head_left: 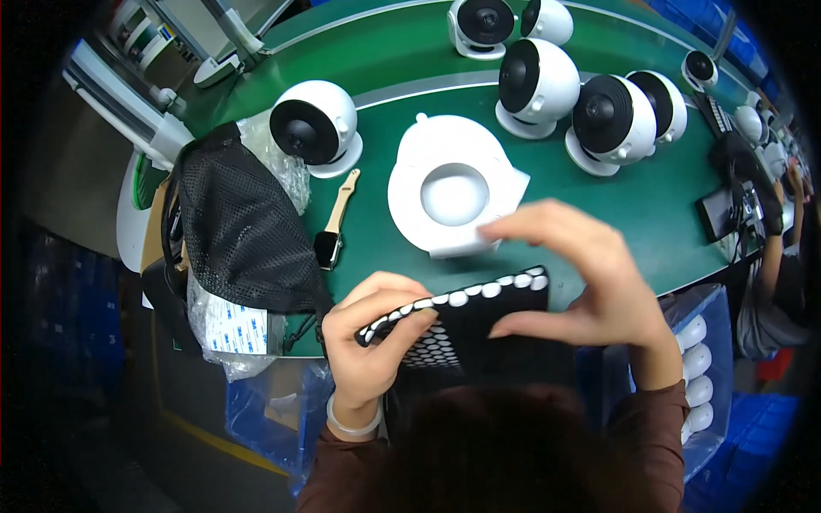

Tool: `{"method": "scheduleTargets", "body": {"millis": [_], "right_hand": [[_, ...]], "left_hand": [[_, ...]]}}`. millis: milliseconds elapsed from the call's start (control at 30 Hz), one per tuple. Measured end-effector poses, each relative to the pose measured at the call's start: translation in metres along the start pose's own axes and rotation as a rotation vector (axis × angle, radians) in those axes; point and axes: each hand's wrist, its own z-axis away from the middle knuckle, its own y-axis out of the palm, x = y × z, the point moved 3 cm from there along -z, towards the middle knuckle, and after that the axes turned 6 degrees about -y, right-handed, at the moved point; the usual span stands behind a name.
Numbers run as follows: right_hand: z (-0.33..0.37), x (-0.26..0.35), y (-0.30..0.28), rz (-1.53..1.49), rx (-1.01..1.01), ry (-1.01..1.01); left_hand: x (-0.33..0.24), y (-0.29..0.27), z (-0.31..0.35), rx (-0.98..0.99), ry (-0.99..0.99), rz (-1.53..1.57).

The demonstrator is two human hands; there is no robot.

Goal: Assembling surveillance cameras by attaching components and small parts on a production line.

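Observation:
My left hand (374,329) grips the left end of a black sheet (479,325) covered with rows of small white round pads. My right hand (581,274) is at the sheet's right side, thumb under its edge and fingers raised above it, fingertips over the white fixture. I cannot tell whether those fingers pinch a pad. A white round fixture (453,197) with a shallow round recess lies on the green table (658,205) just beyond my hands.
Several white ball-shaped cameras with black faces stand on the table, one at the left (315,126), others at the back right (612,121). A wristwatch (333,227) lies left of the fixture. A black mesh bag (239,231) and plastic bags sit at left. Another person (770,282) is at right.

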Motion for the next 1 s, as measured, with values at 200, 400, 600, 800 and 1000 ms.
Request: {"method": "scheduleTargets", "body": {"millis": [200,400,600,800,1000], "right_hand": [[0.028,-0.008,0.006,-0.208,-0.025,0.218],[0.027,0.002,0.001,0.0,-0.037,0.111],[0.022,0.007,0.003,0.131,-0.098,-0.084],[0.021,0.011,0.007,0.262,-0.074,-0.095],[0.018,0.014,0.018,0.388,-0.063,-0.235]], "left_hand": [[-0.007,0.015,-0.003,0.074,-0.162,0.02],[-0.007,0.022,-0.002,0.09,-0.028,-0.148],[-0.013,0.027,-0.001,0.131,0.049,-0.283],[-0.015,0.028,0.002,0.095,0.111,-0.41],[-0.012,0.024,0.003,0.029,-0.002,-0.359]]}}
